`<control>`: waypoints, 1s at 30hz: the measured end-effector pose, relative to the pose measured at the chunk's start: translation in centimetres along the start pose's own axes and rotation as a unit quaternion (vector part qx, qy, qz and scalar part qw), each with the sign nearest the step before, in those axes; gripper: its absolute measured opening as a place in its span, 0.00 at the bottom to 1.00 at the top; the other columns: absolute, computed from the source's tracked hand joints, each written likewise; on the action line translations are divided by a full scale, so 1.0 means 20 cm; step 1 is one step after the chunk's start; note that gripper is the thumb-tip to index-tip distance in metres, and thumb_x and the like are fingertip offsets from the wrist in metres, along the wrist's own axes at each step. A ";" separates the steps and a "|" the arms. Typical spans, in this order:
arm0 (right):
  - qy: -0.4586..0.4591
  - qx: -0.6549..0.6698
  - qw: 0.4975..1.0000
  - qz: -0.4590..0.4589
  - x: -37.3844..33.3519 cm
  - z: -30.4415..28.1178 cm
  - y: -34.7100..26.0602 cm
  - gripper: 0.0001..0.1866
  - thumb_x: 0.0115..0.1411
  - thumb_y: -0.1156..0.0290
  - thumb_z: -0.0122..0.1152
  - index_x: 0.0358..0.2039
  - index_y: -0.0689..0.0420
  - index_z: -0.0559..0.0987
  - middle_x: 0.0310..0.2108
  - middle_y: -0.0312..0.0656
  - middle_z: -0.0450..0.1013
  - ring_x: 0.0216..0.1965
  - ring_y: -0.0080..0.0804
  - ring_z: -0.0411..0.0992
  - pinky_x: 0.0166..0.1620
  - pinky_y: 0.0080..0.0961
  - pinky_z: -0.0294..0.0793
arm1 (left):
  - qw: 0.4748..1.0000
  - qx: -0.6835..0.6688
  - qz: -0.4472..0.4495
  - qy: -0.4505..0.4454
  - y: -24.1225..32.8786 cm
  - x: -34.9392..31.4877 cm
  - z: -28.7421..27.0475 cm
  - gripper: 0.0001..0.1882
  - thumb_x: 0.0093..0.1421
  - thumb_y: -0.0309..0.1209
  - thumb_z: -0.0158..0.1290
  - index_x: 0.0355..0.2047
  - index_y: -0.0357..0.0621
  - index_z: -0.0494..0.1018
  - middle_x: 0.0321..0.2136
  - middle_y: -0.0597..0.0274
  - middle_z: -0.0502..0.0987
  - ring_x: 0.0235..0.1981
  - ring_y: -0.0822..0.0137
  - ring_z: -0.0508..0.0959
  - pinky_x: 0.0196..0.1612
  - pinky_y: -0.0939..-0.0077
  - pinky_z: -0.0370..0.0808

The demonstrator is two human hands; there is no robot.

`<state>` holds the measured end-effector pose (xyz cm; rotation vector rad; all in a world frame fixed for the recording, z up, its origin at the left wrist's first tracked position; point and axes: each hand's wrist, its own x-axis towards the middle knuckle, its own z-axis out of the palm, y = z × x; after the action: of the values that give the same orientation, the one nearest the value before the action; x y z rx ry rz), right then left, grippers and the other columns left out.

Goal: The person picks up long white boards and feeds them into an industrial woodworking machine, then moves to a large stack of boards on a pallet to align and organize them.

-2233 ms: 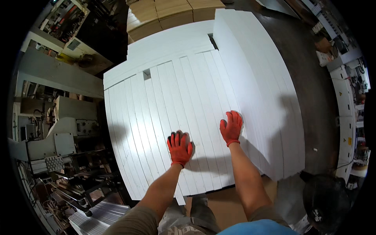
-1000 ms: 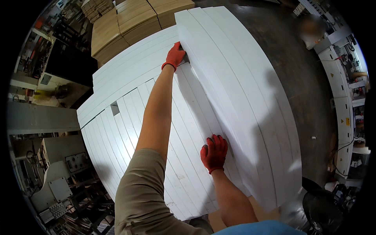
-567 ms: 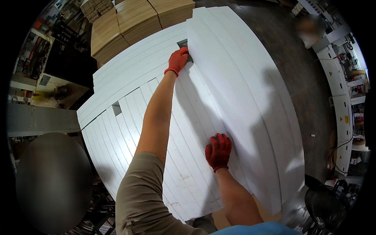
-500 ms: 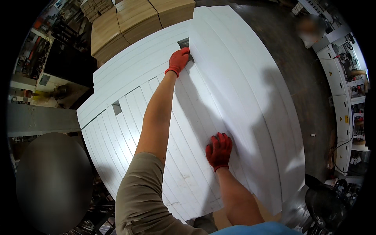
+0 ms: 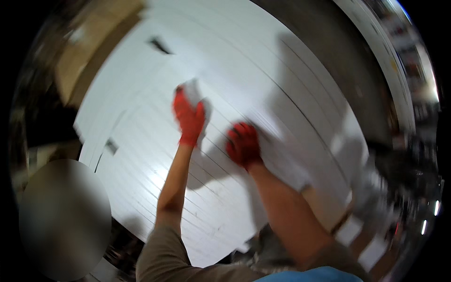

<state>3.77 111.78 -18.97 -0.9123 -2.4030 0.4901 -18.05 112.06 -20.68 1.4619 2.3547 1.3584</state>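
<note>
Long white boards (image 5: 211, 211) lie side by side in a broad stack beneath my hands. My left hand (image 5: 189, 117), in a red glove, is over the middle of the boards, fingers stretched away from me and thumb apart. A pale grey patch by its fingertips is too blurred to name. My right hand (image 5: 243, 144), gloved in red too, sits nearer and to the right with curled fingers against the boards. What its fingers press or grip is hidden.
Dark gaps show among the boards at the far left. Brown wooden panels (image 5: 101, 42) stand beyond the stack. Pale cabinets (image 5: 376, 42) line the right side past a dark floor (image 5: 324, 47). A blurred grey oval (image 5: 66, 221) covers the lower left.
My left hand has come back toward me from the gap at the far end of the boards. My right hand has shifted a little farther and left. The whole view has turned and is smeared.
</note>
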 end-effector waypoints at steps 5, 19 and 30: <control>0.028 0.024 0.999 -0.018 0.22 0.03 -0.04 0.18 0.46 0.69 0.62 0.41 0.52 0.75 0.50 0.42 0.67 0.56 0.43 0.63 0.62 0.45 0.60 | 0.960 0.237 -0.045 -0.145 0.61 -0.94 -0.16 0.32 0.62 0.38 0.49 0.63 0.38 0.56 0.62 0.50 0.61 0.64 0.52 0.59 0.65 0.48 0.51; 0.061 -0.038 0.997 0.002 0.09 -0.01 -0.04 0.13 0.51 0.64 0.57 0.37 0.52 0.74 0.48 0.38 0.68 0.53 0.38 0.64 0.60 0.40 0.60 | 0.905 -0.242 -0.318 -0.149 0.72 -1.67 -0.14 0.25 0.65 0.40 0.48 0.59 0.45 0.59 0.55 0.56 0.65 0.59 0.60 0.64 0.61 0.57 0.62; 0.089 0.152 0.983 0.053 -0.18 -0.10 -0.01 0.11 0.51 0.72 0.59 0.36 0.51 0.74 0.45 0.37 0.69 0.50 0.37 0.66 0.58 0.38 0.62 | 0.925 0.250 0.091 -0.271 0.85 -1.52 -0.17 0.30 0.50 0.43 0.56 0.51 0.39 0.67 0.57 0.47 0.63 0.63 0.43 0.57 0.63 0.38 0.51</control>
<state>7.03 109.42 -18.44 -0.9062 -2.0550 0.7588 8.87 89.98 -18.17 1.9027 2.2967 0.2711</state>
